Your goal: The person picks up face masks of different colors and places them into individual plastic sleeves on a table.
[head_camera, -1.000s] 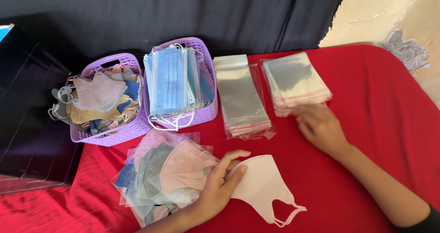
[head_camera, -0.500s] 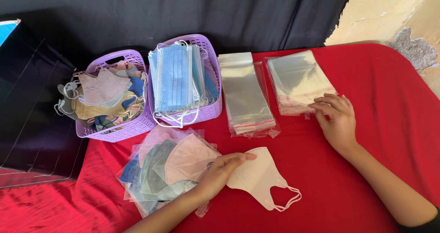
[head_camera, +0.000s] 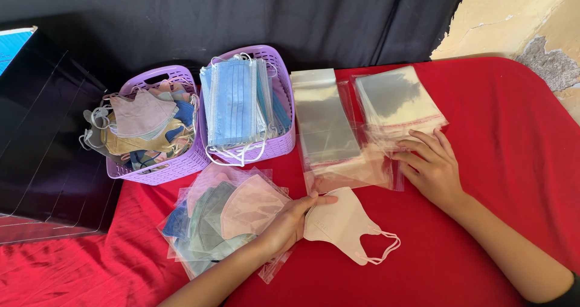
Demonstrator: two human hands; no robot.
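Observation:
My left hand [head_camera: 292,221] grips the left edge of a pale pink shaped face mask [head_camera: 344,222] lying flat on the red tablecloth [head_camera: 483,222], its ear loop trailing to the right. My right hand [head_camera: 430,164] rests flat on the cloth with its fingertips on the near edge of a stack of clear plastic sleeves [head_camera: 396,101]. A second, longer stack of clear sleeves [head_camera: 329,129] lies between the two hands. A pile of bagged masks [head_camera: 226,219] sits just left of my left hand.
Two lilac baskets stand at the back: one [head_camera: 181,162] holds assorted shaped masks, the other [head_camera: 283,139] holds blue flat surgical masks. A clear acrylic box [head_camera: 42,162] stands at the far left. Black cloth hangs behind; a cracked wall shows at right.
My right hand has slid left to the near edge of the right sleeve stack. My left hand has closed on the pink mask's edge. The view has shifted slightly.

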